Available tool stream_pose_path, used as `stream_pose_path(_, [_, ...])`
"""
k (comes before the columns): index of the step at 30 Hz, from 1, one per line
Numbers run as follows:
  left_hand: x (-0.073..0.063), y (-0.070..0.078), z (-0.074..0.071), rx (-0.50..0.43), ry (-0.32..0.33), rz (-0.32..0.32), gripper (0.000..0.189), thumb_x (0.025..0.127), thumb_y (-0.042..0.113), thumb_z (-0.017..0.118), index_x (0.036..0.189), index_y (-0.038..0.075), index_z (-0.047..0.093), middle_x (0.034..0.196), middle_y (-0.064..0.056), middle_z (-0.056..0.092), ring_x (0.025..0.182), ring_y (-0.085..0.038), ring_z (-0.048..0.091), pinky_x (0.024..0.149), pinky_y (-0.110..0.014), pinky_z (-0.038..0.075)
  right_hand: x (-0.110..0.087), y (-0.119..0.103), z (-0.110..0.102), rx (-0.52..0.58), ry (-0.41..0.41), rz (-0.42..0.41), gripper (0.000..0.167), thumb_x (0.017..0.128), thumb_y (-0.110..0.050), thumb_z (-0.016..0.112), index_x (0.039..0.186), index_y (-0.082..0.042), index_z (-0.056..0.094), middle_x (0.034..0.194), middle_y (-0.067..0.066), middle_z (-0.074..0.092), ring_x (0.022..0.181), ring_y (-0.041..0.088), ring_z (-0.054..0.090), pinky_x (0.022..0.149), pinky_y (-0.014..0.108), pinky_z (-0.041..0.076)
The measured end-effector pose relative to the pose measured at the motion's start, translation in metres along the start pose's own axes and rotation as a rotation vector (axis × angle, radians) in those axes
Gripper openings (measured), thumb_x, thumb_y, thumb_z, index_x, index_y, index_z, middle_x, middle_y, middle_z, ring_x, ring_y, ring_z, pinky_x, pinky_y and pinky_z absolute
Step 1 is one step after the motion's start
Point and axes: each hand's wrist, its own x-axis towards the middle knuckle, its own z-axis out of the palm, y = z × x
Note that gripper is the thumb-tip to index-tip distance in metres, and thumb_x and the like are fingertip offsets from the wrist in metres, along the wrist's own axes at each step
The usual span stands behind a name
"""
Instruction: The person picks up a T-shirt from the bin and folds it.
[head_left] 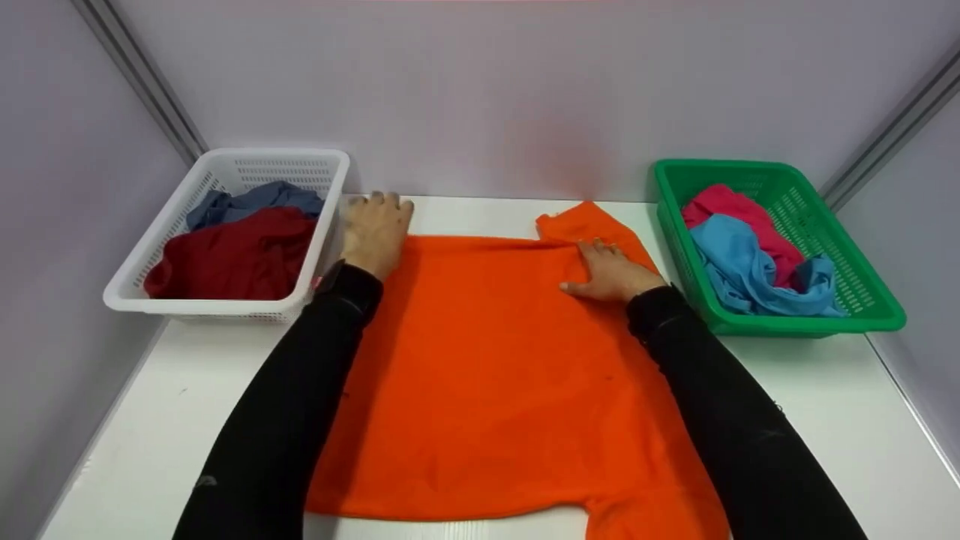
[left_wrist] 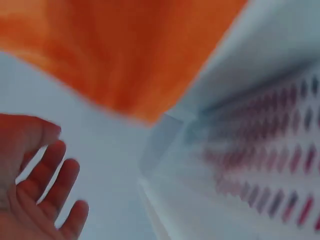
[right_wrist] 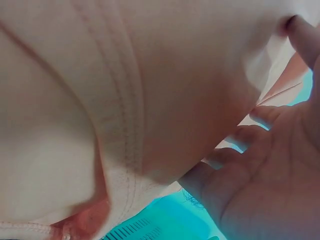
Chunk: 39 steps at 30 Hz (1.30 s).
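An orange shirt [head_left: 480,360] lies spread on the white table, one sleeve at the upper right and another at the lower right. Near its upper left corner is my left hand [head_left: 375,232], beside the white basket. In the left wrist view, the fingers of my left hand [left_wrist: 40,185] are loosely bent, apart from the shirt [left_wrist: 125,55] and holding nothing. My right hand [head_left: 615,271] rests on the shirt's upper right part with its fingers spread. Seams of the cloth [right_wrist: 165,90] show close up beside my right hand [right_wrist: 265,170], whose thumb and fingertips touch it.
At the back left stands a white basket [head_left: 120,295] with dark red cloth [head_left: 240,255] and blue-grey cloth [head_left: 262,201]. A green basket [head_left: 874,311] at the back right holds pink cloth [head_left: 742,217] and light blue cloth [head_left: 735,262]. Pale walls [head_left: 487,90] enclose the table's back and sides.
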Motion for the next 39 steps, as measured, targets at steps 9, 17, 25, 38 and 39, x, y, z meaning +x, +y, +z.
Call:
stream_pose_path(9, [-0.022, 0.035, 0.014, -0.384, -0.352, 0.096, 0.085, 0.074, 0.066, 0.05, 0.14, 0.018, 0.026, 0.144, -0.01, 0.023, 0.127, -0.037, 0.024, 0.092, -0.057, 0.029, -0.007, 0.003, -0.004, -0.043, 0.049, 0.111, 0.11, 0.066, -0.077, 0.046, 0.14, -0.002, 0.016, 0.139, 0.025, 0.02, 0.12, 0.044, 0.023, 0.091, 0.062, 0.025])
stream_pose_path(17, [-0.024, 0.033, 0.015, -0.406, -0.437, 0.039, 0.095, 0.069, 0.073, 0.047, 0.144, 0.026, 0.01, 0.148, -0.005, 0.003, 0.131, -0.04, 0.002, 0.092, -0.063, 0.023, 0.017, -0.006, -0.008, -0.118, 0.268, 0.138, 0.089, 0.077, -0.071, 0.036, 0.133, -0.002, 0.033, 0.135, 0.021, 0.027, 0.118, 0.041, 0.026, 0.085, 0.063, 0.028])
stream_pose_path(25, [-0.027, 0.038, 0.018, -0.397, -0.406, 0.056, 0.095, 0.069, 0.075, 0.045, 0.143, 0.027, 0.011, 0.148, -0.005, 0.003, 0.131, -0.039, 0.001, 0.09, -0.062, 0.026, 0.038, -0.002, -0.001, -0.014, 0.149, 0.009, 0.083, 0.082, -0.068, 0.028, 0.141, -0.01, 0.021, 0.144, 0.014, 0.018, 0.129, 0.035, 0.016, 0.095, 0.06, 0.02])
stream_pose_path(38, [-0.015, 0.032, 0.023, -0.41, -0.416, 0.078, 0.096, 0.067, 0.076, 0.045, 0.143, 0.028, 0.01, 0.148, -0.005, 0.003, 0.131, -0.038, 0.002, 0.092, -0.062, 0.024, -0.019, -0.01, -0.005, -0.061, -0.132, 0.119, 0.105, 0.067, -0.079, 0.039, 0.144, -0.016, 0.003, 0.145, 0.022, -0.005, 0.122, 0.056, 0.003, 0.087, 0.071, 0.012])
stream_pose_path(39, [-0.014, 0.032, 0.024, -0.416, -0.414, 0.08, 0.096, 0.067, 0.076, 0.046, 0.143, 0.029, 0.011, 0.148, -0.005, 0.003, 0.131, -0.038, 0.002, 0.092, -0.062, 0.024, -0.019, -0.007, -0.004, -0.061, -0.126, 0.118, 0.104, 0.068, -0.078, 0.039, 0.144, -0.017, 0.002, 0.145, 0.022, -0.006, 0.121, 0.058, 0.002, 0.087, 0.072, 0.011])
